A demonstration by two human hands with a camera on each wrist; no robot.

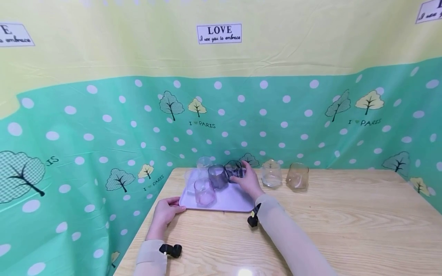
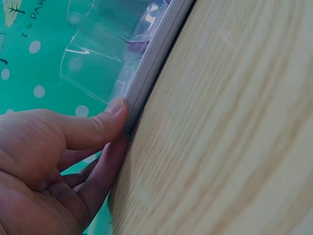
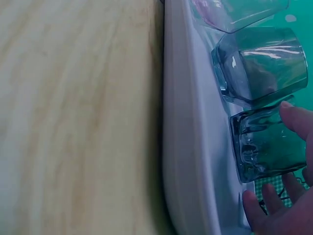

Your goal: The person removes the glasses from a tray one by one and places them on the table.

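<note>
At the tray's front left corner my left hand pinches the rim, thumb on top and fingers at the side. The pale lilac tray lies on the table. My right hand holds a dark grey glass over the tray's back right part, thumb on one side and fingers on the other. Beside it on the tray stands a smoky grey glass. A pinkish glass stands nearer the front, with clear glasses at the back left. In the left wrist view, clear glass walls rise behind the rim.
Right of the tray stand a clear glass and an amber glass on the wooden table. A green and yellow printed curtain hangs right behind the table's back edge and along its left side.
</note>
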